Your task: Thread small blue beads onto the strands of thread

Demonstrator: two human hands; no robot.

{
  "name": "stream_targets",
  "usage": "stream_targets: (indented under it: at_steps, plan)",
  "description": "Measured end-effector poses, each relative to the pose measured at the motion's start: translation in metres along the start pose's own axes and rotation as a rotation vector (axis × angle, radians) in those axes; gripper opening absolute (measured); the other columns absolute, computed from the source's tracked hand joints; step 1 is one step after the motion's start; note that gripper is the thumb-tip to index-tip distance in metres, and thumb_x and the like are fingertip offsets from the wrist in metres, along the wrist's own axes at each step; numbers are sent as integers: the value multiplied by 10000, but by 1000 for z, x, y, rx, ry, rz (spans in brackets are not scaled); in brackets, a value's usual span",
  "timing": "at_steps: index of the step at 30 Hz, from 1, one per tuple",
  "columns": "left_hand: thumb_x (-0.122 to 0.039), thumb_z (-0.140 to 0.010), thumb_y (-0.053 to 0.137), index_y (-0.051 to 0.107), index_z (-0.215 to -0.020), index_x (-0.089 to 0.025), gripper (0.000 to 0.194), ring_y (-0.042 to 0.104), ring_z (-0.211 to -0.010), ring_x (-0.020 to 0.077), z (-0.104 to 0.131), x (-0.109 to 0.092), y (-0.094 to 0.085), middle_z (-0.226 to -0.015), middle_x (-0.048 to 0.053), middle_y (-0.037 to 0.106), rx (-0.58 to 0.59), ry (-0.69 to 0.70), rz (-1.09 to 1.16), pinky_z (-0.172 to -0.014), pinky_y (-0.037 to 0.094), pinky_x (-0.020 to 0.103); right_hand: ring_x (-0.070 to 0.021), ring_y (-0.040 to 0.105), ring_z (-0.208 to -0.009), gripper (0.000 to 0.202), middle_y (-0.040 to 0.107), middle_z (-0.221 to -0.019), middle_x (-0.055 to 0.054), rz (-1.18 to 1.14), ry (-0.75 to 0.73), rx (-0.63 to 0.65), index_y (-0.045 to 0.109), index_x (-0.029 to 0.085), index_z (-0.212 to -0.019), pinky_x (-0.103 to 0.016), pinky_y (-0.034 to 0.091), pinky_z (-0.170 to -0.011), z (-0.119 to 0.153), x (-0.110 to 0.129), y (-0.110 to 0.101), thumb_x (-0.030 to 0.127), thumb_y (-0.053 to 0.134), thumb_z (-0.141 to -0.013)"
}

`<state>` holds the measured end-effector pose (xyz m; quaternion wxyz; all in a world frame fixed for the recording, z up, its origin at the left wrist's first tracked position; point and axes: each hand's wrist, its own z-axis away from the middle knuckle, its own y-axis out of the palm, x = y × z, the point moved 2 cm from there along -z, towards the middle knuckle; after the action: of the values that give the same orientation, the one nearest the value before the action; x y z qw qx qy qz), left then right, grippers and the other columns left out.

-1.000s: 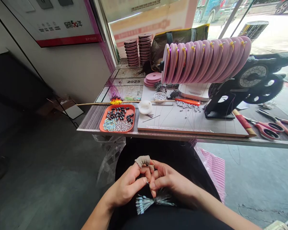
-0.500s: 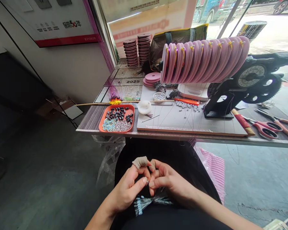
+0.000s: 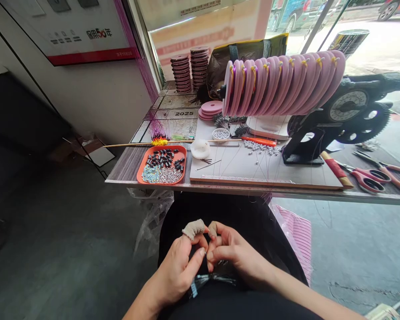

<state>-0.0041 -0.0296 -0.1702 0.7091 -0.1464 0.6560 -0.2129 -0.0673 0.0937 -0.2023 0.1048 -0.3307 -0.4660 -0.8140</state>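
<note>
Above the dark-clothed lap, my left hand (image 3: 183, 262) is closed in a pinch, with a beige cloth sleeve on its index finger. My right hand (image 3: 231, 249) meets it fingertip to fingertip, also pinching, with a tan wrap on one fingertip. Whatever lies between the fingers is too small to make out. Just below the hands, a bundle of thin clear strands with light blue ends (image 3: 194, 289) rests on the lap, partly covered by my left hand.
On the table, an orange tray (image 3: 139, 176) holds black pieces, blue sticks and silver beads. Pink discs (image 3: 280, 84) fill the spindle of a black geared machine (image 3: 303, 146). Scissors (image 3: 370, 182) and pliers (image 3: 395, 173) lie right. A white board (image 3: 240, 171) carries loose beads and fine lines.
My left hand has shifted slightly right and now covers more of the blue-ended bundle. Both hands keep their pinch, and the right has hardly moved.
</note>
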Motion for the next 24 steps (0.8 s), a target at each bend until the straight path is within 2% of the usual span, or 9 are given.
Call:
stream_targets:
  at_steps: [4, 8, 12, 17, 24]
  plan:
    - [-177, -881, 388, 499, -936, -200, 125, 564, -737, 137, 2, 1, 2, -777, -4, 586, 14, -8, 3, -753, 419, 277, -84, 516, -429, 306, 625, -493, 30, 6, 3, 5, 373, 199, -707, -208, 388, -520, 0, 0, 0, 106, 603, -529]
    - [-173, -875, 404, 462, -1070, -204, 206, 565, -735, 138, 5, 3, 2, -791, -5, 590, -26, 5, -15, -745, 421, 277, -85, 524, -438, 312, 618, -492, 40, 21, -8, -6, 368, 199, -694, -211, 393, -529, 1, 0, 0, 115, 621, -532]
    - [-165, -874, 409, 480, -1049, -210, 194, 565, -734, 139, 4, 4, 4, -795, -2, 585, -44, 31, -29, -739, 427, 276, -84, 532, -447, 316, 609, -489, 44, 26, -24, -11, 367, 198, -687, -214, 399, -541, 1, 1, 1, 109, 632, -539]
    - [-180, -882, 403, 433, -1129, -213, 251, 567, -679, 134, 3, 4, 5, -757, -15, 575, -74, 31, 30, -711, 438, 273, -84, 529, -441, 320, 607, -479, 48, 24, -27, -2, 362, 203, -688, -208, 387, -528, 1, 1, 2, 121, 632, -537]
    - [-170, -864, 410, 481, -1006, -207, 163, 571, -736, 146, 4, 1, 4, -800, 5, 579, -37, 17, -71, -726, 435, 268, -72, 540, -451, 363, 597, -498, 64, 44, -27, 19, 368, 197, -684, -194, 382, -520, 2, 1, 1, 175, 703, -545]
